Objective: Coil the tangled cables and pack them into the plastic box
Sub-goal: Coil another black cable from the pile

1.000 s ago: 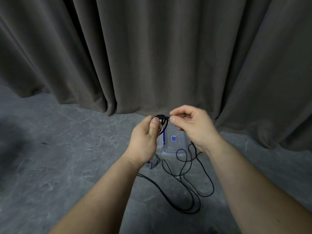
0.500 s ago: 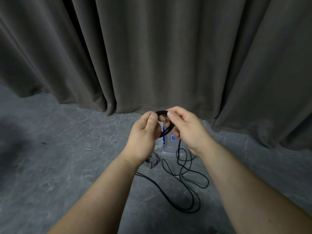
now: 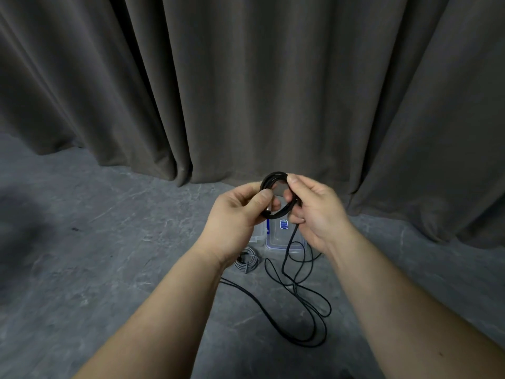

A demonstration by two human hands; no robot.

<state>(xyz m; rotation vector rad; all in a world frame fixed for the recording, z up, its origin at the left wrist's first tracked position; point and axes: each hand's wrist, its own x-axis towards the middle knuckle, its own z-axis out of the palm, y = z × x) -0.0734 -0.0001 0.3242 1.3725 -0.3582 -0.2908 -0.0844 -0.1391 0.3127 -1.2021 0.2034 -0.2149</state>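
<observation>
While the greater part of the black cable (image 3: 300,305) lies in loose loops on the grey floor (image 3: 95,255), its upper end is held in the air as a small coil (image 3: 276,184) between both hands. The coil's left side is pinched by the left hand (image 3: 235,214), thumb pressed on top and fingers curled beneath. Its right side is gripped by the right hand (image 3: 314,212), thumb and forefinger clamped on the upper rim and the other fingers curled around the strand that drops from the coil to the floor. The plastic box (image 3: 281,239) is seen on the floor just below and behind the hands, partly hidden by them, with a blue label on its clear lid. A grey cable (image 3: 247,259), already coiled, lies just beside the box on its left. A dark curtain (image 3: 246,77) hangs behind everything.
</observation>
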